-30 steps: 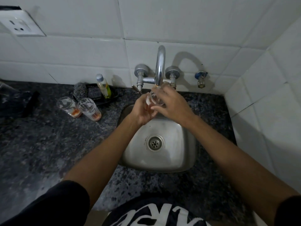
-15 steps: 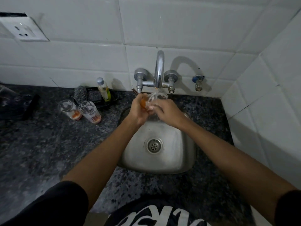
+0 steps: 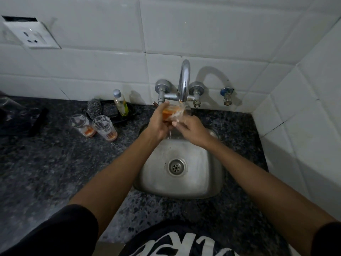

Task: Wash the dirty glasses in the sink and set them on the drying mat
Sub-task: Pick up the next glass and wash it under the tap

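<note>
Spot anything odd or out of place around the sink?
The wall socket sits askew, with a dark gap above its plate. Otherwise only expected mess: two glasses with orange residue on the counter, unspilled.

The person wore a black short-sleeved top, its left sleeve (image 3: pixel 55 230) ending above the elbow and its right sleeve (image 3: pixel 326 239) showing only as a dark edge at the frame's lower right corner. Both forearms were bare from sleeve to wrist, and the left hand (image 3: pixel 158 124) and right hand (image 3: pixel 193 128) carried no rings, watch or bands that could be made out. Across the chest (image 3: pixel 177 244) ran large white block lettering, cut off by the bottom edge and unreadable.
</note>
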